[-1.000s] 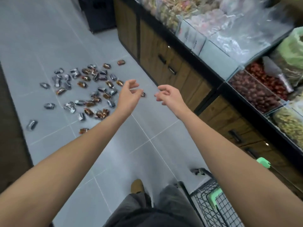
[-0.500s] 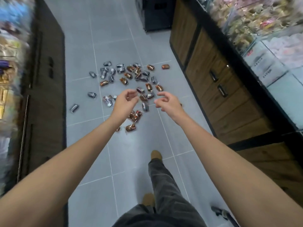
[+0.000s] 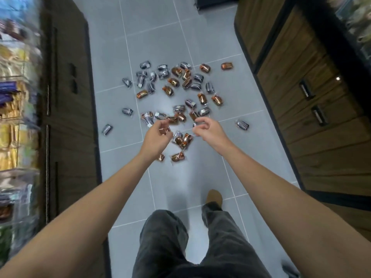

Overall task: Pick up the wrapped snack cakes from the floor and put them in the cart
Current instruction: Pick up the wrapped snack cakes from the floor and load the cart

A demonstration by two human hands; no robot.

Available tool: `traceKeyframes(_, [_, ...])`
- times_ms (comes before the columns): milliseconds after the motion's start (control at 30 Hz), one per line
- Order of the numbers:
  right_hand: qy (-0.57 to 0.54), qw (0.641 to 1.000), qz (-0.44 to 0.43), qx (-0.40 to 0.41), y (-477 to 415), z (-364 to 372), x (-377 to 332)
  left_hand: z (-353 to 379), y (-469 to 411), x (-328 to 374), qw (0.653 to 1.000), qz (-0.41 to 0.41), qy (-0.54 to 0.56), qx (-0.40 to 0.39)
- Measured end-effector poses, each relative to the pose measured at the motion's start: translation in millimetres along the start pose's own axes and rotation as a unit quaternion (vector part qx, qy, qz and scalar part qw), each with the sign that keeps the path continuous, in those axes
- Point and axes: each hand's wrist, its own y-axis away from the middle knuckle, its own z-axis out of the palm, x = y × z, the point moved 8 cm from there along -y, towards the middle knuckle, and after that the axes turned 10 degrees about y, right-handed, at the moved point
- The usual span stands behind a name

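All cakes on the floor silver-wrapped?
No: orange-wrapped cakes lie among the silver-wrapped cakes on the floor.

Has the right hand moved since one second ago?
Yes. The right hand moved left: it was on the cabinet side of the lone silver cake, now on the side of the pile.

glossy plastic-wrapped snack cakes (image 3: 173,82), smooth matt floor tiles (image 3: 160,37), wood-grain cabinets (image 3: 313,125)
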Motion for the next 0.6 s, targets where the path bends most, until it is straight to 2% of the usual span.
traceKeyframes(200, [-0.019, 0.999, 0.044, 0.013, -46.4, 39.3, 6.1, -28.0, -61.4, -37.1, 0.998, -0.034, -0.049, -0.024])
traceKeyframes(333, [-0.05, 0.993, 0.084, 0.071, -78.9, 78.0, 17.5, -43.8, -110.7, -68.1, 0.993, -0.016, -0.069, -0.089])
traceKeyframes(467, [-0.053, 0.982, 0.14, 0.118, -107.0, 127.1, 29.8, -63.9, -156.7, -113.0, 0.964, -0.01, -0.178, -0.197])
traceKeyframes(600, [-0.07, 0.963, 0.201, 0.166, -129.5, 170.1, 58.1, -72.3, -195.5, -168.0, 0.929, -0.04, -0.248, -0.271])
